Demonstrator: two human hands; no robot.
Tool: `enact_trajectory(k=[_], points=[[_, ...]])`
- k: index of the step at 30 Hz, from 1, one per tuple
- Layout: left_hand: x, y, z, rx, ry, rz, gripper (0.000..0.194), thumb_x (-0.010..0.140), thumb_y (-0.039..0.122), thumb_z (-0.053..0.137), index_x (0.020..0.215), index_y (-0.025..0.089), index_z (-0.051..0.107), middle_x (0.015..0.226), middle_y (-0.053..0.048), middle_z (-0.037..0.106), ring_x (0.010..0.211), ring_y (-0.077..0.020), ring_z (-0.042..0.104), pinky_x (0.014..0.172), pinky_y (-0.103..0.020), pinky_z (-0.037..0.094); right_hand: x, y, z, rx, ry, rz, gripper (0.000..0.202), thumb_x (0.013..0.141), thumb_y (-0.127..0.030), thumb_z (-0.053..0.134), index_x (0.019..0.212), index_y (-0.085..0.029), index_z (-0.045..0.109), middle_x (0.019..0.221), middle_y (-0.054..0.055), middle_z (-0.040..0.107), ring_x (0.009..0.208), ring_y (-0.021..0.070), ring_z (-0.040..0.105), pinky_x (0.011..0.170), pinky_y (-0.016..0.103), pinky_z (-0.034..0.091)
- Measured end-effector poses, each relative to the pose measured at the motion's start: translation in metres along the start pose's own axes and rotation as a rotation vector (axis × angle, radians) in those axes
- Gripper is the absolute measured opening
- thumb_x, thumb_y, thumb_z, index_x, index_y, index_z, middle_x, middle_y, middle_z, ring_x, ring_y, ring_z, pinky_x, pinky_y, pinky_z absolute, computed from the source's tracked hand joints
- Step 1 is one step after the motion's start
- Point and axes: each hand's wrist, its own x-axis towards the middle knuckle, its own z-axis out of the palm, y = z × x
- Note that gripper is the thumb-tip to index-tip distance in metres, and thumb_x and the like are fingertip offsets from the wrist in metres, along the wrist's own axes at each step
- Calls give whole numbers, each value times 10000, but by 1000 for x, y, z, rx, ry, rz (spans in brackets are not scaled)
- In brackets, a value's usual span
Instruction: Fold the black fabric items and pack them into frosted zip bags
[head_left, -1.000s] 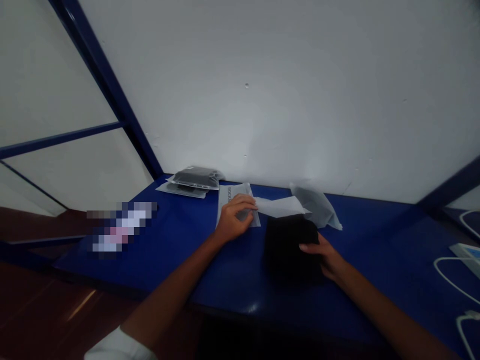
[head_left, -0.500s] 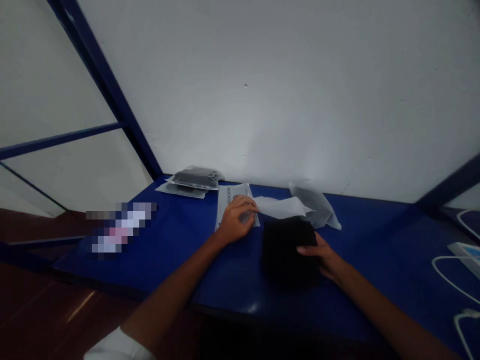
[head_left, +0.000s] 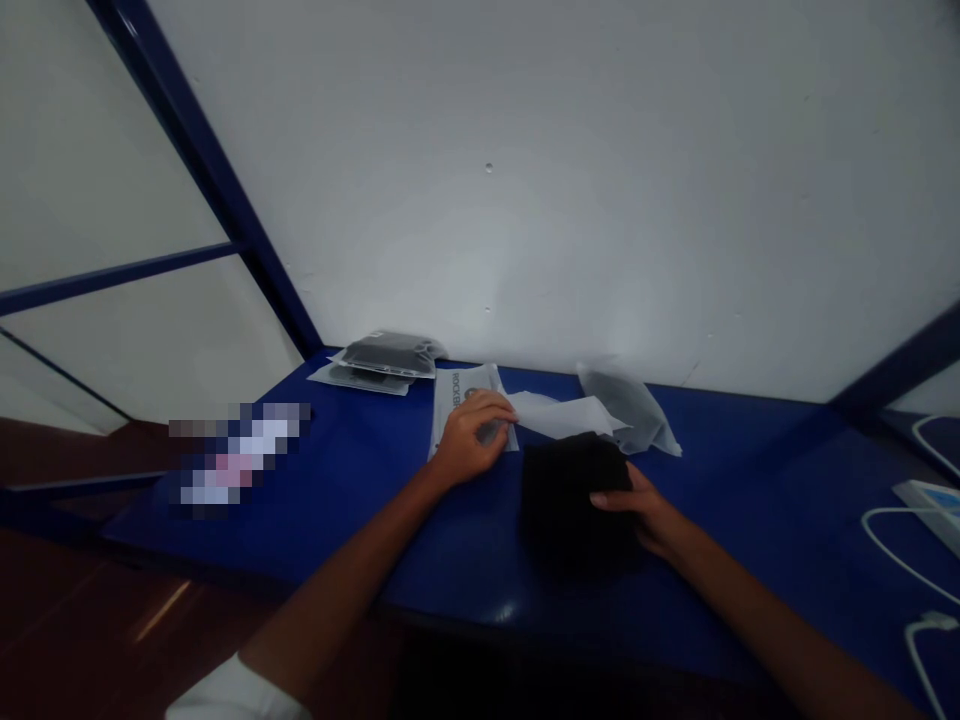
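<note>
My right hand point(head_left: 637, 505) grips a folded black cloth-like item point(head_left: 570, 510) by its right side, thumb on top. The fingers of my left hand point(head_left: 474, 435) are pinched on the left end of a white sheet point(head_left: 566, 415), which lies just behind the black item. Under and behind my left hand is a printed translucent bag point(head_left: 454, 385), partly covered by it. Another translucent bag point(head_left: 637, 410), crumpled, rests behind the white sheet on the right.
Packets with dark contents point(head_left: 390, 355) are stacked at the back left of the blue table point(head_left: 360, 500). A blurred-out item lies at the left. White cables point(head_left: 892, 512) and a white device point(head_left: 930, 505) are at the right edge. A pale wall point(head_left: 570, 200) stands behind.
The view has shifted very slightly. Both hands keep their holds, and the objects stay in nearly the same places.
</note>
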Motion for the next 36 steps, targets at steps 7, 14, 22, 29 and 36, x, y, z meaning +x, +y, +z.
enact_trajectory(k=[7, 14, 22, 29, 36], points=[[-1, 0, 0, -3, -26, -18, 187, 793, 92, 533, 873, 187, 671, 917, -70, 663, 904, -199, 610, 865, -437, 497, -1, 0, 0, -1, 16, 13, 510, 457, -220, 839, 927, -227, 641, 880, 30, 684, 908, 291, 633, 882, 458, 455], [-1, 0, 1, -20, -19, -19, 185, 791, 88, 531, 868, 183, 670, 913, -70, 665, 909, -198, 610, 852, -423, 502, 0, 0, 0, -20, -63, -29, 490, 510, -202, 816, 964, -227, 635, 927, 27, 674, 947, 268, 611, 906, 444, 429], [-1, 0, 1, -18, -49, -36, 175, 795, 107, 533, 860, 189, 673, 916, -71, 674, 905, -205, 620, 866, -431, 490, -2, -4, 6, -76, -191, -57, 627, 570, -205, 783, 1171, -247, 612, 1100, 48, 673, 1083, 283, 581, 984, 441, 399], [-1, 0, 1, -19, -42, -32, 197, 785, 81, 527, 867, 183, 673, 914, -72, 670, 900, -201, 618, 861, -426, 491, -3, -5, 5, -114, -204, -69, 682, 586, -198, 777, 1236, -256, 581, 1151, 43, 652, 1086, 273, 575, 990, 433, 393], [-1, 1, 1, -18, -71, -65, 188, 790, 90, 529, 862, 185, 674, 918, -71, 669, 902, -201, 619, 851, -412, 500, -2, -6, 4, -122, -209, -80, 679, 587, -192, 785, 1233, -265, 590, 1141, 45, 656, 1070, 273, 584, 978, 433, 398]])
